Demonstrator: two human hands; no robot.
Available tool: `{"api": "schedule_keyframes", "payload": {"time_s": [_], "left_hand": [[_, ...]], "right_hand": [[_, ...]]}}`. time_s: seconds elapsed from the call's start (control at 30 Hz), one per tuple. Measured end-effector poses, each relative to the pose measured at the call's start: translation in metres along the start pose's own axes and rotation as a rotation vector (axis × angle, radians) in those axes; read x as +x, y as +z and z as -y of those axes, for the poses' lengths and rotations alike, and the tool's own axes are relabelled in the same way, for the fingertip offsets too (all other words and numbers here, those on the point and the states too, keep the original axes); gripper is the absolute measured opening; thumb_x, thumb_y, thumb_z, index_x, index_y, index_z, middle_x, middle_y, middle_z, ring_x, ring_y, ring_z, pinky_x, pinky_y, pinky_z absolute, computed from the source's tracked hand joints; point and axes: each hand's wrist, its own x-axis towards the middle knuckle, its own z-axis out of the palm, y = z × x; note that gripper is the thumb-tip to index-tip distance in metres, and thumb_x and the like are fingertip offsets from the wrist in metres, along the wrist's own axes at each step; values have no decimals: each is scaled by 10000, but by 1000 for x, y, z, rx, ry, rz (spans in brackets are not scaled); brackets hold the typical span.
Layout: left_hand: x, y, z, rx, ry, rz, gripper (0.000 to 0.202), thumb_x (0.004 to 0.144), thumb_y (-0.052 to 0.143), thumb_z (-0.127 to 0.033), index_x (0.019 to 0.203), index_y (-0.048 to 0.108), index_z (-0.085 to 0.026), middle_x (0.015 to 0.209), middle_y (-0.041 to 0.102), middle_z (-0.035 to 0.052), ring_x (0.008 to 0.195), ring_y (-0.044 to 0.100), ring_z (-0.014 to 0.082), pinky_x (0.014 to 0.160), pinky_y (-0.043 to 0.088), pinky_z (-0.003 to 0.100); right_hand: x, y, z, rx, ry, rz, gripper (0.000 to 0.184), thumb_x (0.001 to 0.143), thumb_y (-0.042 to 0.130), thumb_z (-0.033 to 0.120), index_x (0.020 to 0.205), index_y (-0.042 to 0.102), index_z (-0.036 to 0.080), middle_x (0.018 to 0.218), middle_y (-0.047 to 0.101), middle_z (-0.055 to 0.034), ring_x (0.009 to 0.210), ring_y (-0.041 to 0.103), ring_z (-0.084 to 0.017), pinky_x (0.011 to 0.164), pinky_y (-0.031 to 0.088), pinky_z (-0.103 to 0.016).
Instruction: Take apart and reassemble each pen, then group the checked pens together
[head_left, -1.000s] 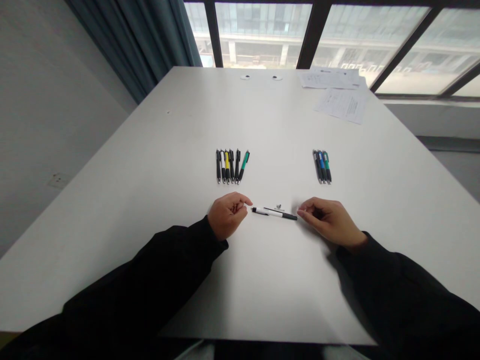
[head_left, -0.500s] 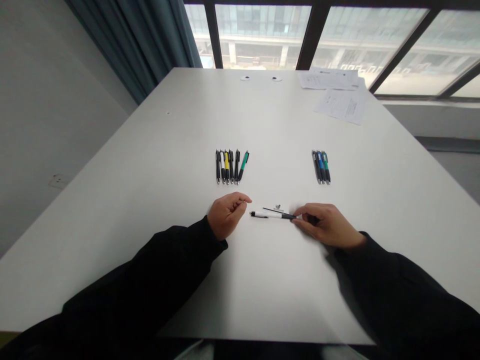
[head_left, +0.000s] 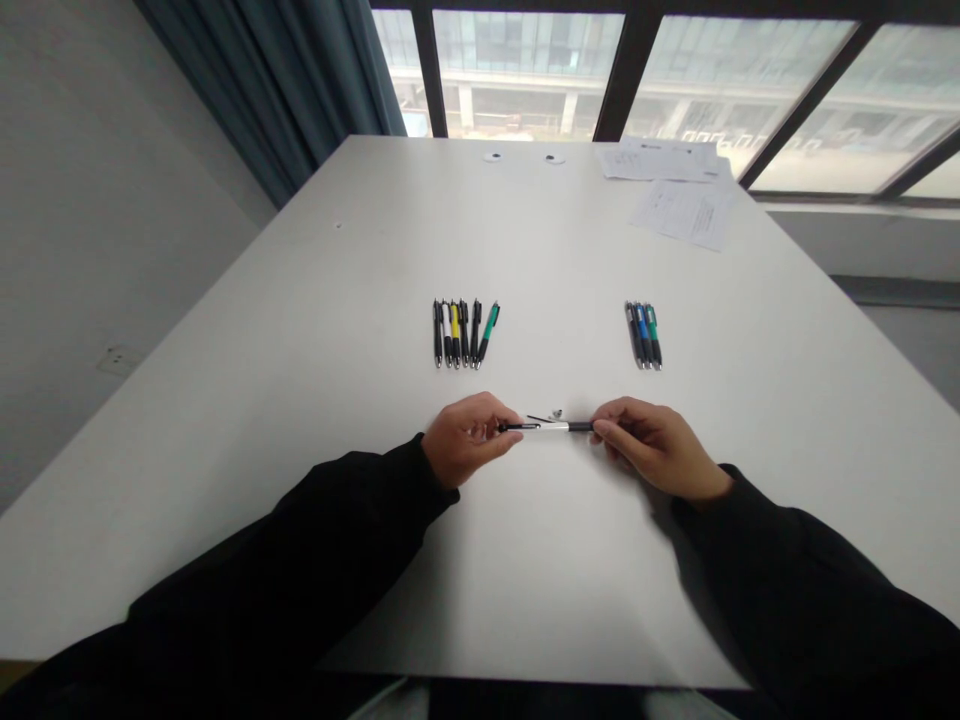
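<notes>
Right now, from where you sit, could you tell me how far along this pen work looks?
Done: a row of pens and a shorter row of pens lie neatly apart. In hand: the left hand and right hand hold a white-and-black pen by its ends. Left: a thin black piece and a small metal part lie loose beyond it.

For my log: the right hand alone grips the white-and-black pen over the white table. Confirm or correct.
Wrong: the head view shows both hands on it. The left hand holds one end of the white-and-black pen and the right hand the other, over the white table.
</notes>
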Motion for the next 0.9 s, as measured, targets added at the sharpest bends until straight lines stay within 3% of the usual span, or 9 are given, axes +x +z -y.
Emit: {"api": "schedule_keyframes", "payload": {"time_s": [0.07, 0.13, 0.33, 0.47, 0.57, 0.63, 0.77, 0.9], "left_hand": [[-1, 5, -6, -234, -127, -71, 178, 830, 674, -299, 929, 671, -150, 660, 589, -7, 545, 499, 91, 514, 396, 221], [-2, 9, -14, -390, -191, -48, 217, 815, 692, -326, 926, 649, -144, 604, 574, -24, 501, 497, 84, 476, 389, 209], [-6, 12, -28, -384, -245, 145, 220, 767, 749, -312, 845, 647, -133, 615, 650, 14, 519, 570, 99, 488, 447, 209], [-4, 13, -21, -617, -352, 130, 315, 723, 800, -374, 803, 641, -114, 610, 686, 54, 456, 580, 120, 422, 428, 224], [1, 11, -15, -857, -447, 55, 392, 649, 855, -408, 788, 634, -115, 664, 699, 59, 481, 599, 122, 411, 398, 207], [5, 9, -13, -979, -550, 23, 432, 601, 885, -418, 777, 626, -121, 654, 681, 36, 491, 586, 99, 426, 380, 183], [8, 5, -12, -1099, -693, -30, 460, 557, 914, -401, 745, 592, -133, 652, 651, 13, 533, 572, 72, 474, 388, 159], [8, 4, -10, -1143, -737, -72, 448, 572, 912, -378, 751, 578, -139, 670, 628, 0, 543, 552, 58, 480, 389, 149]], "right_hand": [[-2, 7, 4, 103, 4, -19, 210, 917, 616, 382, 934, 640, 174, 660, 643, -16, 511, 544, -110, 468, 426, -230], [-6, 17, 10, 177, -17, -20, 192, 908, 637, 364, 959, 645, 179, 662, 650, -15, 517, 561, -111, 486, 454, -235], [-14, 44, 27, 206, -76, -2, 192, 909, 638, 366, 970, 654, 184, 617, 634, -4, 498, 579, -121, 475, 473, -244], [-13, 44, 30, -50, -192, -66, 204, 922, 620, 390, 944, 663, 192, 641, 649, -11, 513, 568, -119, 500, 460, -244], [-9, 33, 23, -385, -311, -141, 265, 887, 660, 428, 991, 660, 184, 798, 687, -53, 557, 548, -124, 562, 459, -269], [-6, 24, 16, -594, -305, -171, 256, 909, 628, 421, 988, 671, 182, 878, 686, -84, 632, 578, -155, 614, 460, -292], [-2, 12, 4, -777, -276, -31, 216, 972, 514, 317, 923, 687, 196, 909, 669, -96, 794, 617, -207, 699, 468, -314], [-1, 13, 5, -833, -320, 48, 210, 981, 454, 245, 925, 643, 172, 885, 636, -113, 820, 578, -229, 728, 473, -345]]}}
